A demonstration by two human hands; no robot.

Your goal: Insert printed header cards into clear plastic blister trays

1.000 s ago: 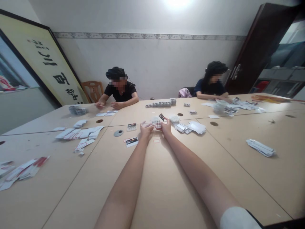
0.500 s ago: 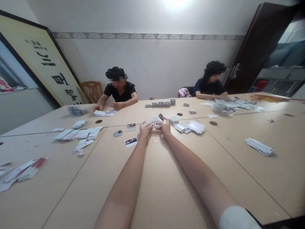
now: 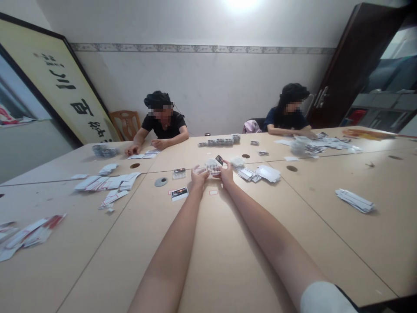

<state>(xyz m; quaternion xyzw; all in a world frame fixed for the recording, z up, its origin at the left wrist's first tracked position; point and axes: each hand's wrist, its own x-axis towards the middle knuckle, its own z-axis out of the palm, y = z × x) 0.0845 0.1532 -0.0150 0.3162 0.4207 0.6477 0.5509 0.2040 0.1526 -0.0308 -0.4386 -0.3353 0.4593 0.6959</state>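
In the head view, the left hand (image 3: 199, 174) and right hand (image 3: 226, 174), fingers partly curled, hold a clear pack (image 3: 213, 168) between them; the right seems to pinch a dark card (image 3: 220, 160) too. Best keep the pack level. A printed card (image 3: 180, 194) and white packets (image 3: 269, 174) crowd the sides; the worktop (image 3: 224, 261) gives more room nearside.

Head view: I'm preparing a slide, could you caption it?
Left hand and right hand hold a clear plastic piece at a table, two people seated opposite.
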